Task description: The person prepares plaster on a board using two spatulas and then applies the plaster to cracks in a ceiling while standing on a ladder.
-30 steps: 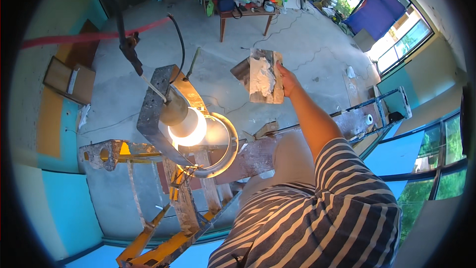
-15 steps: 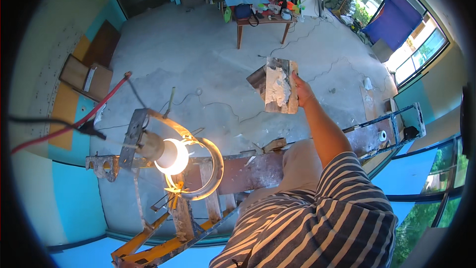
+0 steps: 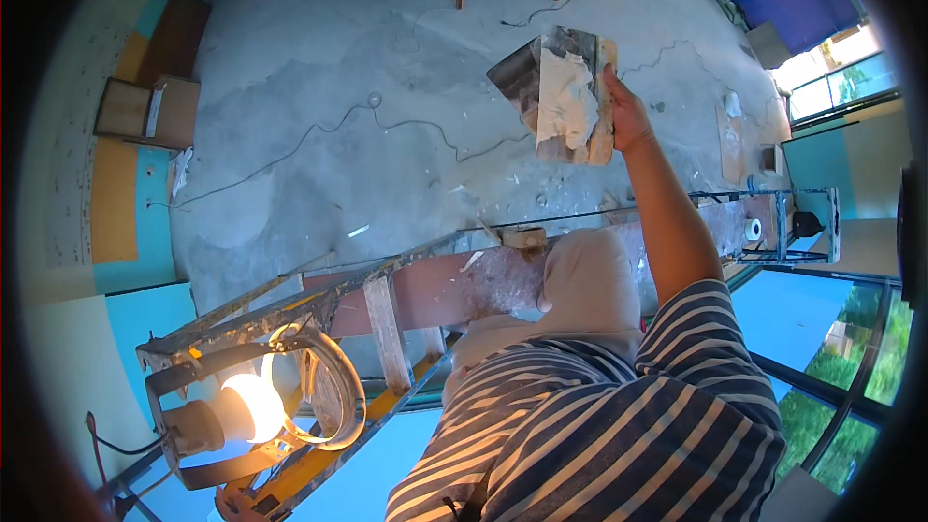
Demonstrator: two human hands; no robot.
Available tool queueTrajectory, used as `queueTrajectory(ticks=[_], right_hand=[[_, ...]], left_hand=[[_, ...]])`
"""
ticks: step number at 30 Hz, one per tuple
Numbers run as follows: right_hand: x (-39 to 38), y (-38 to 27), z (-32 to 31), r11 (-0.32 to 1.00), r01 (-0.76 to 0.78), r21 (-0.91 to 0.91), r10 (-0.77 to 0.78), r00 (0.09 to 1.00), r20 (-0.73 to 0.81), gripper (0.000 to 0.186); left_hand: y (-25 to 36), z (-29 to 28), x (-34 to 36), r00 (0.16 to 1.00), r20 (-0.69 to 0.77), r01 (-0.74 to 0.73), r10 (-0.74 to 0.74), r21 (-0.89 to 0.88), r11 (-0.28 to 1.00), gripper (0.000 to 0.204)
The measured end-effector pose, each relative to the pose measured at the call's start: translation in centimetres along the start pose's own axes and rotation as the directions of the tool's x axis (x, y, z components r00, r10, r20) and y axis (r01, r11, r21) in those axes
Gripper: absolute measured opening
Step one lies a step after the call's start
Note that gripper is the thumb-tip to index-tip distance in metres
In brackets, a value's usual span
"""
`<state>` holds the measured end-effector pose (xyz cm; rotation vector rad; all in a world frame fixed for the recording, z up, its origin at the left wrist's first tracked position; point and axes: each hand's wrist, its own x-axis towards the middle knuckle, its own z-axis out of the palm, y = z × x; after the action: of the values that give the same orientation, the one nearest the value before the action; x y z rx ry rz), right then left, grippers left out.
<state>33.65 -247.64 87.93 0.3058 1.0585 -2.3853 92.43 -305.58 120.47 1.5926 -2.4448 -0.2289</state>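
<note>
My right hand [image 3: 630,114] is raised over the floor with the arm stretched out, its fingers closed on the wooden edge of a wide putty knife [image 3: 601,135]. A thick lump of off-white putty [image 3: 568,101] covers much of the blade. From the putty knife's left side a second dark flat blade [image 3: 517,77] sticks out at an angle; how the two meet is hidden by the putty. At the lower left edge, a small skin-coloured shape beside a yellow rail [image 3: 290,483] may be part of my left hand; its fingers cannot be made out.
A lit bulb in a metal ring fixture [image 3: 253,408] hangs close at lower left. A splattered plank [image 3: 435,285] on a metal frame runs beneath my legs, with a wood block [image 3: 523,238] at its edge. A cable [image 3: 319,130] trails across the floor; cardboard boxes [image 3: 174,111] stand left.
The view has tilted down, so the far table slides toward the top edge. The lit fixture now appears lower and further left. My right hand still holds the putty knife, now higher in view.
</note>
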Motion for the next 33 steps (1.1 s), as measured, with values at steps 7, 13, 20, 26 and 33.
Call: queueTrajectory(ticks=[7, 13, 20, 26, 33], right_hand=[[2.0, -4.9, -0.1, 0.998, -0.011, -0.065, 0.017, 0.995, 0.096, 0.053], [2.9, -10.0, 0.5, 0.994, 0.003, -0.107, 0.004, 0.998, 0.064, 0.054], [0.5, -12.1, 1.1, 0.98, -0.197, -0.023, 0.194, 0.976, -0.099, 0.055], [-3.1, -12.6, 3.8, 0.939, -0.341, 0.039, 0.341, 0.915, -0.217, 0.053], [-5.3, -17.3, 9.6, 0.949, -0.315, 0.006, 0.309, 0.928, -0.209, 0.057]], left_hand=[[0.0, 0.2, 0.5, 0.948, 0.055, 0.317, -0.313, -0.108, 0.942, 0.033], [6.4, 1.4, 0.4, 0.898, 0.195, 0.417, -0.394, -0.095, 0.904, 0.031], [-9.7, 3.5, 1.8, 0.931, 0.026, -0.36, 0.365, 0.251, 0.899, 0.026], [8.5, 13.1, 1.0, 0.978, 0.207, 0.005, 0.016, -0.1, 0.995, 0.032], [36.3, 21.3, 2.9, 0.845, 0.461, -0.042, 0.271, -0.448, 0.893, 0.029]])
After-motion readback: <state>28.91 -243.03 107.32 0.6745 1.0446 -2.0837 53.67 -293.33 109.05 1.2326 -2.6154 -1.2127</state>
